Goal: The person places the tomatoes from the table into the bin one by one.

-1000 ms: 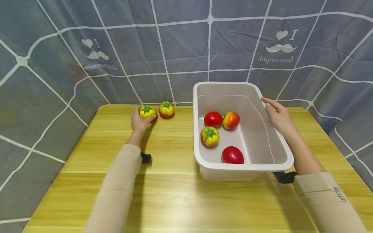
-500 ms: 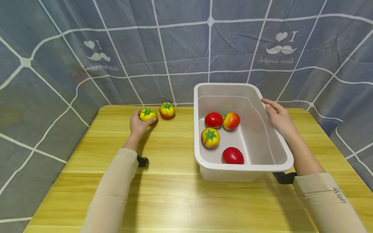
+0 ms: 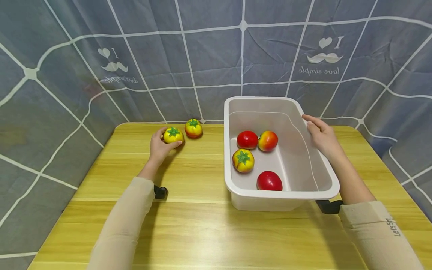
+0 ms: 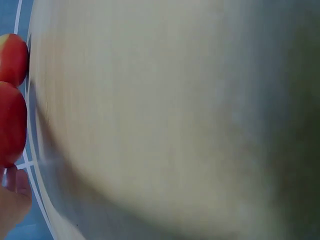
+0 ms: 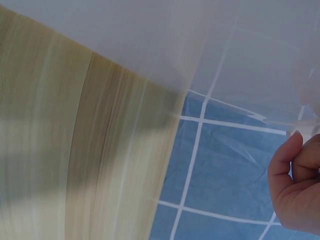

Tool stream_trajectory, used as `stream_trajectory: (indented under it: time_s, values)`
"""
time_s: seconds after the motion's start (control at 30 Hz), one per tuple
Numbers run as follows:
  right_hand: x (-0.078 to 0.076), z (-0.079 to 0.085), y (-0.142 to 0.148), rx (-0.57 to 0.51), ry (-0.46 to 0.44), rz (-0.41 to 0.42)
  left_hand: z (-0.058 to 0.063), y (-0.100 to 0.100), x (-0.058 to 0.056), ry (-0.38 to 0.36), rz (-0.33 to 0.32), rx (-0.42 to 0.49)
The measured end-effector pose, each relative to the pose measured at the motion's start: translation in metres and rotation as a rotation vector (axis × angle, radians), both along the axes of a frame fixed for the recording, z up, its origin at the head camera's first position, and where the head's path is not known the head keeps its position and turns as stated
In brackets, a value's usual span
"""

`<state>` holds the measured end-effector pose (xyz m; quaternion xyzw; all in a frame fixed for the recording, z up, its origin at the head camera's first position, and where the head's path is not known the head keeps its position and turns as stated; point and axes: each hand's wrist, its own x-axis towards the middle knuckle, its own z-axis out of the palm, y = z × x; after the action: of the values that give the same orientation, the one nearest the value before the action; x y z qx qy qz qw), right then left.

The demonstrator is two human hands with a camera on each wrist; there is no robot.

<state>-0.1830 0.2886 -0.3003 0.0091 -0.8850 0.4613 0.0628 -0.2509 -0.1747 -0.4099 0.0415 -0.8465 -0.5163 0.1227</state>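
Observation:
At the back left of the table, my left hand (image 3: pixel 160 147) curls thumb and fingers round a yellow-red fruit with a green leafy top (image 3: pixel 173 135). A matching fruit (image 3: pixel 193 128) sits just right of it. In the left wrist view the gripped fruit shows its red side (image 4: pixel 11 122) above the fingertips. With fingers and thumb at the right rim, my right hand (image 3: pixel 323 135) holds a white plastic bin (image 3: pixel 283 194). Inside lie a red fruit (image 3: pixel 247 140), an orange-red one (image 3: pixel 268 141), a leafy-topped yellow one (image 3: pixel 243 161) and a dark red one (image 3: pixel 269 181).
The wooden table (image 3: pixel 189 232) extends in front of the bin and to its left. Behind and beside it hangs a grey-blue curtain (image 3: pixel 216 56) with white grid lines. Black wrist mounts (image 3: pixel 160 192) stick out beside both sleeves.
My left hand keeps its grip while its wrist and forearm shift left and toward me. The fruit in it has moved slightly right and nearer. My right hand and the bin have hardly moved.

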Motion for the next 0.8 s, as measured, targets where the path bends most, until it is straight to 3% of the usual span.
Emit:
stream_trajectory:
  time_s: [0.8]
  values:
    - [0.0, 0.002, -0.001, 0.008, 0.001, -0.004, 0.021, 0.025, 0.012, 0.091, -0.138, -0.014]
